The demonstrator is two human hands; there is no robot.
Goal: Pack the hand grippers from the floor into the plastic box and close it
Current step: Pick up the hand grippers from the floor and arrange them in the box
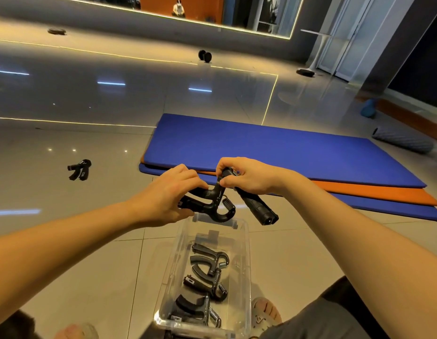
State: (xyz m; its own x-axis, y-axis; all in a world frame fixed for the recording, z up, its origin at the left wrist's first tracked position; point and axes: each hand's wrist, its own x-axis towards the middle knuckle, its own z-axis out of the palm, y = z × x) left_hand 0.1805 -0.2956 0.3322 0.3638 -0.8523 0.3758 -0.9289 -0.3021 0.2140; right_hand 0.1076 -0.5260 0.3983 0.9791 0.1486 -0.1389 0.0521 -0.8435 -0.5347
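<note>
At lower centre, plastic box (246, 265) open, near end hard to make out; packed grippers (207, 272) inside (overlapping, count unsure). Above its far rim, left hand (168, 192) curled round one hand gripper (212, 204); right hand (249, 177) pinches second gripper (259, 206), top hidden by fingers. Stray gripper (79, 169) on floor (90, 241), middle left.

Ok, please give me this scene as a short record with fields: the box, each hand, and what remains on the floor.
plastic box: open, on the floor, three grippers inside
left hand: grips a black hand gripper above the plastic box
right hand: grips a second gripper, one handle pointing down
on floor: loose grippers at far left, count unclear
lid: not in view
</note>
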